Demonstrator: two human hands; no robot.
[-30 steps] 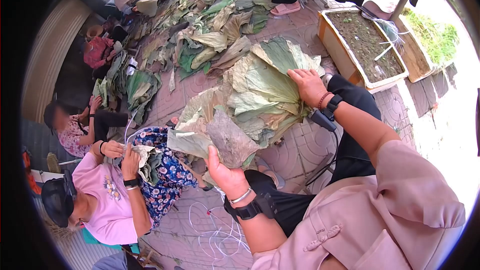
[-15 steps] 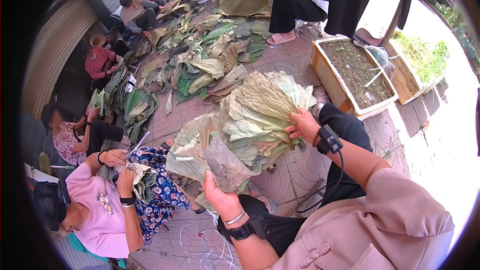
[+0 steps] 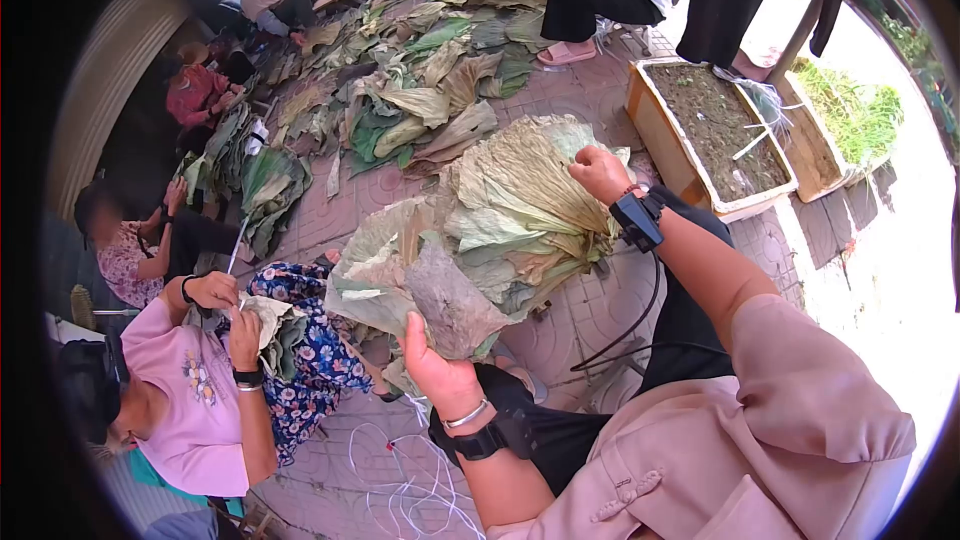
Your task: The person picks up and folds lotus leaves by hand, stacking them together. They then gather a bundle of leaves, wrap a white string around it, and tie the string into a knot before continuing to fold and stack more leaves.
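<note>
A thick fan of dried, pale green and tan leaves (image 3: 515, 190) spreads in front of my knees, its gathered stem ends toward the right. My left hand (image 3: 440, 370) grips the near edge of this bundle, thumb up against a greyish-brown leaf (image 3: 450, 300) and the fingers hidden beneath. Over the upper right part of the fan, my right hand (image 3: 602, 175) is closed with its fingers curled down at the leaf edge; what sits between the fingertips is hidden.
Loose leaves (image 3: 430, 100) cover the paving ahead. At the left, a person in a pink shirt (image 3: 190, 400) handles a smaller leaf bundle (image 3: 280, 330). Planter boxes with soil (image 3: 710, 130) stand at the right. White cords (image 3: 410, 480) lie on the ground near my left arm. Other people sit farther back.
My right hand has left the gathered stems and moved up to the fan's upper right edge, its fingers now curled. My left hand keeps its hold on the leaves.
</note>
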